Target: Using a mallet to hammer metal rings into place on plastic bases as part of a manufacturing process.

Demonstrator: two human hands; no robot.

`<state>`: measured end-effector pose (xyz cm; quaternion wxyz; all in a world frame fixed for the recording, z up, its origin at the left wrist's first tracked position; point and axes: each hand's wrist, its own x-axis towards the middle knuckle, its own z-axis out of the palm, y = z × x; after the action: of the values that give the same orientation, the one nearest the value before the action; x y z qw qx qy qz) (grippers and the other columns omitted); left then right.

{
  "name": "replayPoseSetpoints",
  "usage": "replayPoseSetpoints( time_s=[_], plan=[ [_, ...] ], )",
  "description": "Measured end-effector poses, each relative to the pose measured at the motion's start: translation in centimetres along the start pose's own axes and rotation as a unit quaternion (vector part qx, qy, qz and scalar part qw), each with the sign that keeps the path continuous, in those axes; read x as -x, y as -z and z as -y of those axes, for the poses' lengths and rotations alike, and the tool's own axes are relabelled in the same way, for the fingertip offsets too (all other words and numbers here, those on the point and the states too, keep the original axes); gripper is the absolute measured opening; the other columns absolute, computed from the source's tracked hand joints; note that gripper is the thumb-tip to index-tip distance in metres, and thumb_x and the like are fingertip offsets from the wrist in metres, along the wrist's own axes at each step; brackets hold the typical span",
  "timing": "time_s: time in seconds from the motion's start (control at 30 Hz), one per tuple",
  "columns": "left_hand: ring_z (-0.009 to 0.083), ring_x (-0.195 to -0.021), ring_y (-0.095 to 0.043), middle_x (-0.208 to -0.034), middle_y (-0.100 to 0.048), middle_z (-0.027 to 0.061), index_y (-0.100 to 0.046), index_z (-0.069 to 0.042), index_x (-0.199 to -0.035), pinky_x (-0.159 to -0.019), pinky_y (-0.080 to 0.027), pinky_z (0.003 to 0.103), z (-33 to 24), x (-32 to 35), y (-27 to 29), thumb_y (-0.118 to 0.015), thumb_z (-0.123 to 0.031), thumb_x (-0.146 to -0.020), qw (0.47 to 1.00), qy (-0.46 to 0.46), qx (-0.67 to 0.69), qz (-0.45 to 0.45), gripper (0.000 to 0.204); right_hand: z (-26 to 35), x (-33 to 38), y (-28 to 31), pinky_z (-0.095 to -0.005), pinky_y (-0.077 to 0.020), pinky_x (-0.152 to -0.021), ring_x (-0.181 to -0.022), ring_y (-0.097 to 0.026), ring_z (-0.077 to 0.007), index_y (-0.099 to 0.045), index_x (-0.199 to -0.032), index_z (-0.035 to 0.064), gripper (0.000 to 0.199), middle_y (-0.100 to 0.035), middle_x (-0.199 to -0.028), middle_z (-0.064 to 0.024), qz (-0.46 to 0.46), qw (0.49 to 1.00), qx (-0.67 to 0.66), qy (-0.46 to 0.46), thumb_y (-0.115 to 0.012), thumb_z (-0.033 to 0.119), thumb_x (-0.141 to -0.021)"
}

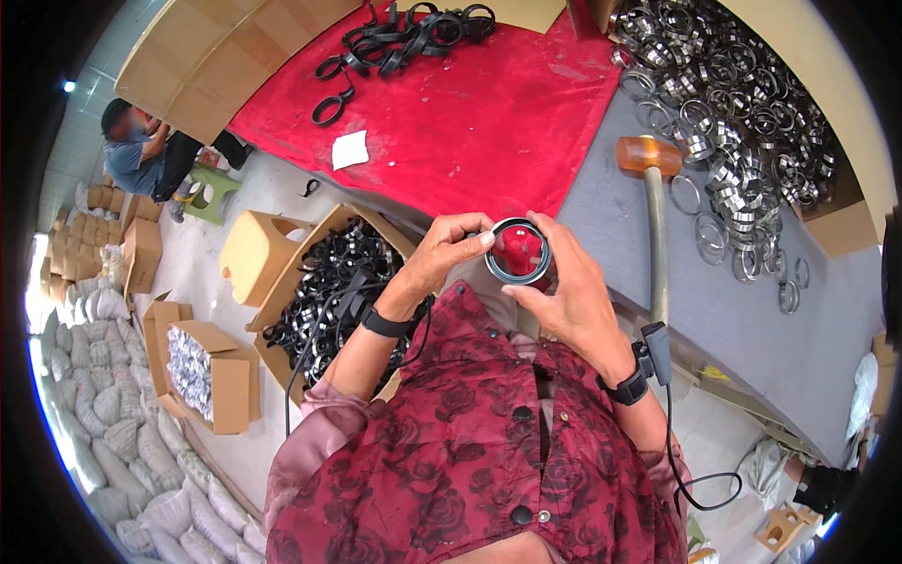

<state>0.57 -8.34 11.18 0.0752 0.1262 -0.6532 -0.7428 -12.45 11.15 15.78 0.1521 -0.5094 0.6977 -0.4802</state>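
Note:
Above the near edge of the table, in front of my body, both hands grip a round dark ring [516,279] with a lighter inner rim; red cloth shows through its middle. My left hand [445,252] pinches the ring's left side, thumb on the rim. Around the right side curl the thumb and fingers of my right hand [573,287]. A mallet [657,240] with an orange head lies to the right on the grey table. Beyond it is a heap of shiny metal rings [728,113]. Black ring parts with small arms [413,42] lie at the far side of the red cloth.
The red cloth [470,122] bears a white scrap [349,150]. A cardboard box [272,348] of black parts stands left of me, beside a tan stool [254,258]. Cables hang from both wrists. Farther left are sacks [122,414] and a seated person [141,160].

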Motion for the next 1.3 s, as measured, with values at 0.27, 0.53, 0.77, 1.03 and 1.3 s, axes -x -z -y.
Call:
replayPoseSetpoints(
  time_s=[0.27, 0.53, 0.77, 1.03, 1.3],
  plan=[
    [0.0059, -0.08, -0.05, -0.084, -0.06, -0.0036, -0.068, 0.001, -0.099, -0.071, -0.04, 0.026, -0.4, -0.2, -0.6, -0.065, -0.031, -0.098, 0.995, -0.046, -0.094, -0.007, 0.032, -0.7, 0.7, 0.5, -0.0293, -0.0567, -0.066, -0.081, -0.071, -0.0154, -0.05, -0.143, -0.0067, 0.053, -0.072, -0.101, -0.0142, 0.002, 0.953, -0.228, -0.2, -0.063, 0.023, -0.102],
    [0.0059, -0.084, -0.049, -0.087, -0.059, -0.0036, -0.068, 0.0, -0.1, -0.073, -0.039, 0.026, 0.2, -0.1, -1.3, -0.062, -0.03, -0.1, 0.998, -0.019, -0.057, -0.003, 0.031, -0.8, 1.2, -0.4, -0.0262, -0.0519, -0.053, -0.062, -0.066, -0.0104, -0.056, -0.14, -0.0056, 0.043, -0.07, -0.082, -0.0089, -0.056, 0.957, -0.219, -0.18, -0.058, 0.018, -0.105],
    [0.0055, -0.085, -0.051, -0.088, -0.059, -0.0039, -0.067, 0.0, -0.102, -0.075, -0.042, 0.025, -0.6, 0.0, -2.2, -0.062, -0.027, -0.101, 0.999, -0.046, -0.019, 0.007, 0.028, -1.2, 1.6, -1.0, -0.0259, -0.0514, -0.053, -0.06, -0.061, -0.0086, -0.056, -0.142, -0.003, 0.044, -0.068, -0.084, -0.0052, -0.093, 0.95, -0.236, -0.184, -0.059, 0.019, -0.104],
    [0.0043, -0.082, -0.051, -0.085, -0.059, -0.0048, -0.066, 0.0, -0.099, -0.071, -0.042, 0.024, 0.4, -0.4, -2.4, -0.062, -0.023, -0.101, 0.997, -0.044, -0.047, -0.046, 0.023, -1.9, 1.9, -1.4, -0.0264, -0.0556, -0.07, -0.081, -0.065, -0.0113, -0.043, -0.151, -0.0049, 0.057, -0.068, -0.109, -0.0094, -0.093, 0.925, -0.317, -0.19, -0.058, 0.026, -0.106],
    [0.005, -0.084, -0.052, -0.088, -0.062, -0.0035, -0.068, 0.001, -0.105, -0.074, -0.043, 0.024, 2.6, -0.1, -3.3, -0.061, -0.022, -0.103, 0.995, -0.069, -0.026, -0.072, 0.024, -2.2, 1.6, -1.1, -0.0276, -0.0573, -0.075, -0.084, -0.067, -0.0133, -0.042, -0.149, -0.0095, 0.058, -0.067, -0.115, -0.0125, -0.089, 0.926, -0.319, -0.18, -0.059, 0.025, -0.105]
  ],
)
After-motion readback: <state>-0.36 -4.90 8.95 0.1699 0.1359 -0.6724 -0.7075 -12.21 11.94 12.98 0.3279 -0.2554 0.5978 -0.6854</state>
